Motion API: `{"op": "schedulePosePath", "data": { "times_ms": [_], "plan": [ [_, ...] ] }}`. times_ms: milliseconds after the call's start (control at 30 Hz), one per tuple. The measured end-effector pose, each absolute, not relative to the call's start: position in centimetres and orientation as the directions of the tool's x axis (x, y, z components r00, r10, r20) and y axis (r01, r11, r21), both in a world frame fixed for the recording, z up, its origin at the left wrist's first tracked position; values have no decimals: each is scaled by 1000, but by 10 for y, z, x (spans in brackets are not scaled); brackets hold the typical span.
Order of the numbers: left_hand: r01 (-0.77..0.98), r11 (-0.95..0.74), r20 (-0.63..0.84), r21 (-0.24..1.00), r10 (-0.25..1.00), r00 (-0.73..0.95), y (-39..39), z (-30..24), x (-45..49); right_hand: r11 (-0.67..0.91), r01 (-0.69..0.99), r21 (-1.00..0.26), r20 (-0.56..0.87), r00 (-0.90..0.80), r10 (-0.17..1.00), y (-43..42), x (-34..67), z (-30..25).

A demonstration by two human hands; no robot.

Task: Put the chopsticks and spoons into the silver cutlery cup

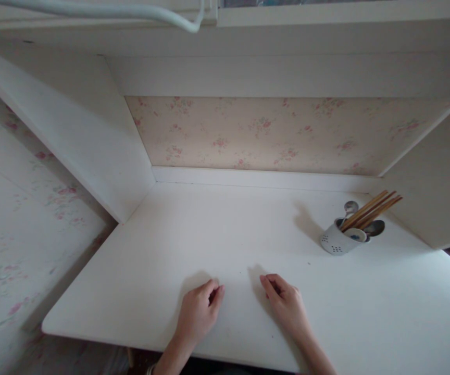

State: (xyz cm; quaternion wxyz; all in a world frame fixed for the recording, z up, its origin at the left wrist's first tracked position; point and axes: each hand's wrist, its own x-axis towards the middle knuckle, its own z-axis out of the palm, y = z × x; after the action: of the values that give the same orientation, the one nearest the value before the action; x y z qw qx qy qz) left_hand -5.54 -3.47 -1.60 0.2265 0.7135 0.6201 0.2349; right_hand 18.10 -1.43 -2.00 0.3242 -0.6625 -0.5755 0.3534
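My left hand [199, 310] rests on the white table [217, 234] near its front edge, fingers curled in loosely with nothing visible inside. My right hand [285, 304] lies a short way to its right, also palm down with fingers curled under, and nothing shows in it. The two hands are apart, not touching. Far to the right stands a white perforated utensil cup [338, 240] holding wooden chopsticks [371, 210] and metal spoons [374, 228], well beyond my right hand.
The table sits in a recess with white side panels [92, 151] and a floral wallpapered back wall [279, 133]. A white ledge [264, 178] runs along the back. White cables [131, 11] hang above. Floral floor or wall covering lies to the left.
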Motion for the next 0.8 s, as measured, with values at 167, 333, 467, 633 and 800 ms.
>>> {"op": "schedulePosePath", "data": {
  "times_ms": [167,333,467,633,800],
  "plan": [
    [776,-124,44,619,991,124,-35,-14,-55,-115,528,-841,-84,83,993,-14,180,-19],
    [779,-115,41,617,993,114,-34,-15,-55,-113,534,-838,-85,77,993,-14,180,-20],
    [782,-117,42,612,992,116,-34,-15,-55,-122,545,-829,-97,75,992,-14,181,-21],
    [780,-110,27,616,993,119,-35,-13,-55,-116,543,-832,-94,69,993,-15,182,-22],
    [777,-110,25,620,992,121,-34,-13,-55,-131,527,-840,-104,80,991,-15,180,-18]
  ]
}}
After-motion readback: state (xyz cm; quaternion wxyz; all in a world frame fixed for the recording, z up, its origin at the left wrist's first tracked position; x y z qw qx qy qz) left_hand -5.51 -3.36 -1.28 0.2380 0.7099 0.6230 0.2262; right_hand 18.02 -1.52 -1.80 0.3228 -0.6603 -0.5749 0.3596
